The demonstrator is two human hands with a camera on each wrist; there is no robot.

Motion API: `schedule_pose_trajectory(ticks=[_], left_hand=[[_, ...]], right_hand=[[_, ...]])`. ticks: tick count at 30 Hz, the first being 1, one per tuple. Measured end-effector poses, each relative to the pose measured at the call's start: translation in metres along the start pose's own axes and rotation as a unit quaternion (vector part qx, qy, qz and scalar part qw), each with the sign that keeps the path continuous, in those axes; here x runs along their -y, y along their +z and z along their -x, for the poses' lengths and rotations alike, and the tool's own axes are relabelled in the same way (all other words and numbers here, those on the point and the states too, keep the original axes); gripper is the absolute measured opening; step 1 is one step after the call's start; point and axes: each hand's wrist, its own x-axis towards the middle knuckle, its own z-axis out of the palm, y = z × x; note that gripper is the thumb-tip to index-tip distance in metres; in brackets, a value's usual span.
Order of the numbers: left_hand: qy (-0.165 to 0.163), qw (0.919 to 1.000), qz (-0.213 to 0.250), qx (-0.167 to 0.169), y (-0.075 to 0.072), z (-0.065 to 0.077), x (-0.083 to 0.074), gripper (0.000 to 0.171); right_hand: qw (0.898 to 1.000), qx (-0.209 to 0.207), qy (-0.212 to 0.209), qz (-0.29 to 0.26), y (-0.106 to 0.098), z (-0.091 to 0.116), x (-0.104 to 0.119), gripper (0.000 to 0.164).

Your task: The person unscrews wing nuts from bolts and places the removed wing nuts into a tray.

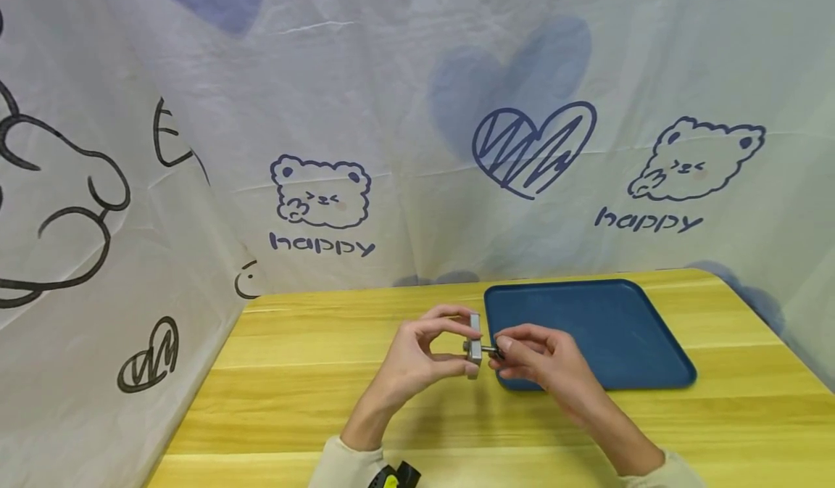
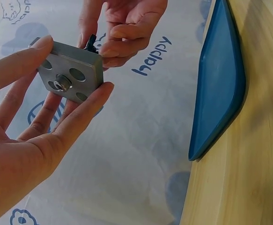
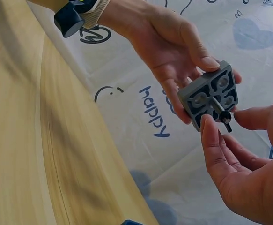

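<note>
A grey square metal plate (image 2: 90,67) with round holes near its corners is held up above the table. My left hand (image 1: 407,354) grips it by its edges between thumb and fingers. Through its centre runs a thin metal shaft (image 3: 216,106), whose short end pokes out on the left-hand side. On the other side, the shaft ends in a small black lever (image 3: 226,120). My right hand (image 1: 551,361) pinches around that lever with thumb and fingertips. Recessed pockets show on the plate's right-hand face in the right wrist view.
A blue tray (image 1: 580,328) lies on the wood-grain table (image 1: 306,379), behind and right of the hands. White cloth (image 1: 404,111) with printed hearts and bears hangs behind and at the left. A dark device (image 1: 394,476) is strapped at the left wrist.
</note>
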Motion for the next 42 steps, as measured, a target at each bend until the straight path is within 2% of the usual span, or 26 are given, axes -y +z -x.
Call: schedule_pose_trajectory(ticks=[4,9,14,20,24,29,34,42], left_hand=[[-0.001,1.0,-0.006,0.003,0.001,0.0,0.001,0.034],[0.0,0.9999,-0.01,0.005,0.002,0.0,0.002,0.034],[-0.002,1.0,-0.008,0.003,0.001,0.0,0.001,0.035],[-0.006,1.0,-0.002,-0.001,0.0,0.0,0.0,0.035],[-0.006,1.0,-0.004,-0.004,-0.001,0.001,0.0,0.036],[0.011,0.9994,-0.03,-0.011,-0.002,0.0,-0.001,0.035],[0.023,0.9992,-0.03,-0.016,-0.003,-0.001,-0.002,0.035],[0.024,0.9995,-0.016,-0.014,-0.006,0.0,-0.003,0.034]], right_hand=[[1.0,0.008,0.003,-0.006,0.0,0.001,0.001,0.038],[1.0,0.006,-0.013,0.006,-0.002,0.0,-0.002,0.032],[0.998,-0.006,-0.047,0.043,0.0,0.001,-0.003,0.029],[0.99,-0.027,-0.096,0.095,0.005,0.003,0.0,0.028],[0.98,-0.042,-0.148,0.13,0.007,0.004,-0.002,0.018],[0.962,-0.049,-0.224,0.149,0.01,0.004,-0.006,0.011],[0.941,-0.046,-0.289,0.17,0.011,0.004,-0.009,0.016],[0.916,-0.033,-0.351,0.191,0.012,0.004,-0.013,0.026]])
